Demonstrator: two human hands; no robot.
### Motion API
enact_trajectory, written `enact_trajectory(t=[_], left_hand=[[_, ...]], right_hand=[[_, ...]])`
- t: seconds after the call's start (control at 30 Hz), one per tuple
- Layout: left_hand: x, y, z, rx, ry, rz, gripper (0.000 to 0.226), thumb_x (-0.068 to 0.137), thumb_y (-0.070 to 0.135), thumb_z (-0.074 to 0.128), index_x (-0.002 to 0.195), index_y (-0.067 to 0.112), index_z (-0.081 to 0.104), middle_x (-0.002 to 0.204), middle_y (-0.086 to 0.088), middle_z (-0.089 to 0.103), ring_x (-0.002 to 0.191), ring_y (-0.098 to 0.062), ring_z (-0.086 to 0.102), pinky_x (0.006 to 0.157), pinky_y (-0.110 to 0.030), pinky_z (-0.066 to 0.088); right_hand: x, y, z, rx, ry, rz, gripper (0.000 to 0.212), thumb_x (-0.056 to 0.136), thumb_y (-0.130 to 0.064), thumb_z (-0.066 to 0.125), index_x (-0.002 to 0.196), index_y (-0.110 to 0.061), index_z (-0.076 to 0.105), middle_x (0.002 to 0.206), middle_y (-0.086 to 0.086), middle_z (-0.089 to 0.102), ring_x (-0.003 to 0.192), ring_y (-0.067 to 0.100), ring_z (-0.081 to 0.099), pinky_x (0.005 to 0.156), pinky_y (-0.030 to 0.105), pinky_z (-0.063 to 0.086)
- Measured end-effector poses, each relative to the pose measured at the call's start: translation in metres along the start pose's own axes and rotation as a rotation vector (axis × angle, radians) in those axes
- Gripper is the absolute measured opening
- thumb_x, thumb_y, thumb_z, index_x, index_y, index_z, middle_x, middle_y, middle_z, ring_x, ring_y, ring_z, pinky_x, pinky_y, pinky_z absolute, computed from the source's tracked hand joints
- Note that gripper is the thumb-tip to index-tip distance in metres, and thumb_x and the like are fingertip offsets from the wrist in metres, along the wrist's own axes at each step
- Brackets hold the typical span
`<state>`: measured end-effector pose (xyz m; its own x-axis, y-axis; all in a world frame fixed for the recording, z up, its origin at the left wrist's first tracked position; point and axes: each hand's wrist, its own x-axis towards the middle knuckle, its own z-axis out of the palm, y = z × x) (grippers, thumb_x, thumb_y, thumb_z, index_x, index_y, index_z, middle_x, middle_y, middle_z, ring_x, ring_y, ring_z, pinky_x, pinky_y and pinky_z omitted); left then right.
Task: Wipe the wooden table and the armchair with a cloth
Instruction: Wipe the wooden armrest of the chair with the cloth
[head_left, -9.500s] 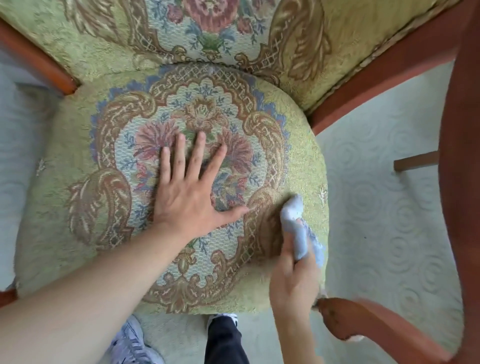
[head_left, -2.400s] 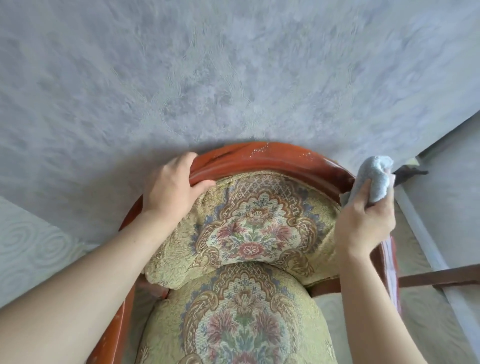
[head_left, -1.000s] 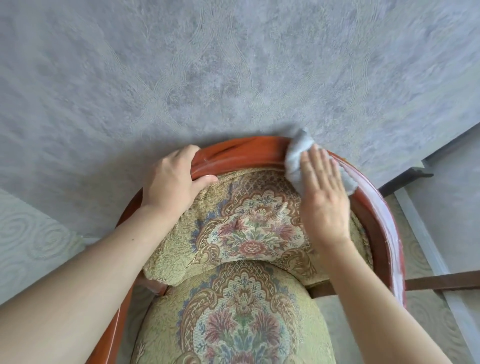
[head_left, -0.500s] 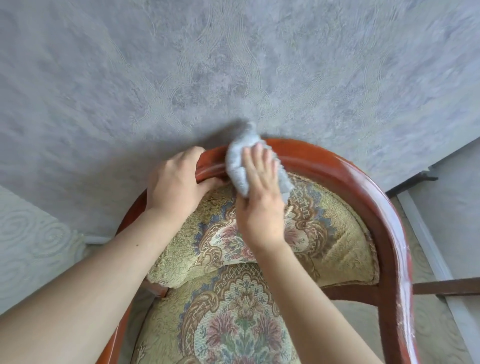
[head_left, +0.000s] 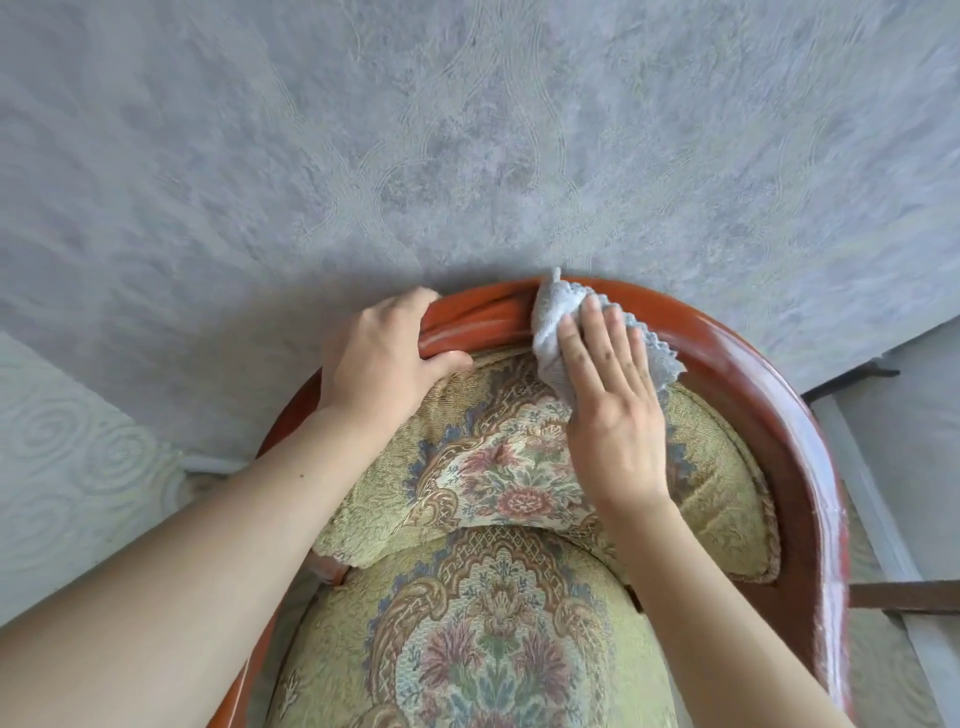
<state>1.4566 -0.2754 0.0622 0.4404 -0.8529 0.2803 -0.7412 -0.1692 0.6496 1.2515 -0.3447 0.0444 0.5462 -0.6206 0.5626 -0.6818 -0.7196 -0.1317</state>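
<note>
- Broadly, the armchair fills the lower half of the view and stands close against a grey textured wall. It looks heavy and stiff, so it should stay put under wiping pressure.
- Its curved wooden frame is glossy reddish-brown, hard and probably slick, and runs round the top of the backrest and down the right side.
- Its backrest cushion and seat are soft woven fabric, yellow-green with a floral medallion, and they likely give under the palm.
- The left hand grips the top rail, fingers curled over the far edge and thumb on the near side, steadying the chair.
- The right hand lies flat with its fingers straight and together, pressing the cloth down.
- The cloth is pale blue-grey, light and limp, bunched where rail meets cushion. A scalloped edge shows at its right; how much is tucked under the palm I cannot tell. Flat pressure suits it better than a pinch.
</note>
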Motion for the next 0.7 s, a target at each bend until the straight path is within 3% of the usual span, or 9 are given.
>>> enact_trajectory(t=[0.1, 0.2, 0.27, 0.37, 0.43, 0.57, 0.7], left_hand=[[0.001, -0.003, 0.002, 0.007, 0.013, 0.003, 0.052, 0.072, 0.034, 0.088, 0.114, 0.011, 0.068, 0.102, -0.009, 0.072, 0.092, -0.028, 0.066, 0.076, -0.034, 0.049], [0.000, -0.005, 0.005, 0.071, 0.056, 0.001, 0.018, 0.079, 0.014, 0.077, 0.089, 0.008, 0.063, 0.088, -0.015, 0.070, 0.082, -0.038, 0.066, 0.060, -0.033, 0.037], [-0.001, -0.005, 0.005, 0.083, 0.068, 0.001, 0.022, 0.077, 0.017, 0.079, 0.083, 0.008, 0.061, 0.084, -0.015, 0.069, 0.078, -0.038, 0.065, 0.060, -0.030, 0.031], [-0.001, -0.004, 0.003, 0.083, 0.066, 0.034, 0.048, 0.068, 0.038, 0.090, 0.103, 0.012, 0.069, 0.093, -0.009, 0.074, 0.081, -0.028, 0.067, 0.063, -0.028, 0.038], [-0.001, -0.004, 0.003, 0.076, 0.064, 0.031, 0.061, 0.067, 0.049, 0.088, 0.114, 0.015, 0.069, 0.100, -0.006, 0.074, 0.087, -0.025, 0.068, 0.071, -0.032, 0.050], [0.000, -0.005, 0.003, 0.067, 0.070, 0.034, 0.062, 0.070, 0.050, 0.086, 0.118, 0.016, 0.067, 0.104, -0.004, 0.074, 0.092, -0.025, 0.068, 0.076, -0.036, 0.054], [0.001, -0.007, 0.005, 0.080, 0.059, 0.029, 0.062, 0.072, 0.048, 0.086, 0.121, 0.015, 0.066, 0.106, -0.005, 0.073, 0.095, -0.025, 0.067, 0.079, -0.038, 0.055]], right_hand=[[0.006, -0.041, 0.018, 0.147, 0.012, 0.115, 0.069, 0.081, 0.017, 0.042, 0.147, 0.000, 0.038, 0.156, 0.022, 0.028, 0.148, 0.038, 0.018, 0.120, 0.053, 0.018], [0.012, -0.068, 0.029, 0.232, -0.047, -0.042, 0.068, 0.082, 0.019, 0.050, 0.146, -0.001, 0.040, 0.156, 0.020, 0.030, 0.148, 0.037, 0.020, 0.122, 0.049, 0.014], [0.016, -0.058, 0.027, 0.173, -0.054, -0.150, 0.064, 0.083, 0.017, 0.052, 0.144, -0.001, 0.043, 0.154, 0.020, 0.035, 0.146, 0.035, 0.026, 0.123, 0.045, 0.016], [0.017, -0.022, 0.013, 0.021, -0.020, -0.162, 0.063, 0.083, 0.015, 0.036, 0.144, -0.001, 0.045, 0.152, 0.020, 0.038, 0.144, 0.034, 0.032, 0.122, 0.043, 0.018], [0.012, 0.009, 0.001, -0.059, 0.014, -0.059, 0.065, 0.082, 0.013, 0.034, 0.145, -0.001, 0.043, 0.153, 0.020, 0.037, 0.144, 0.034, 0.032, 0.122, 0.044, 0.020], [-0.018, 0.050, -0.016, -0.125, 0.092, 0.256, 0.072, 0.079, 0.020, 0.047, 0.147, -0.002, 0.040, 0.154, 0.019, 0.036, 0.145, 0.032, 0.030, 0.120, 0.047, 0.023], [-0.015, 0.018, -0.002, -0.039, 0.253, 0.620, 0.078, 0.077, 0.019, 0.042, 0.150, -0.006, 0.034, 0.158, 0.014, 0.030, 0.148, 0.032, 0.023, 0.121, 0.048, 0.020]])
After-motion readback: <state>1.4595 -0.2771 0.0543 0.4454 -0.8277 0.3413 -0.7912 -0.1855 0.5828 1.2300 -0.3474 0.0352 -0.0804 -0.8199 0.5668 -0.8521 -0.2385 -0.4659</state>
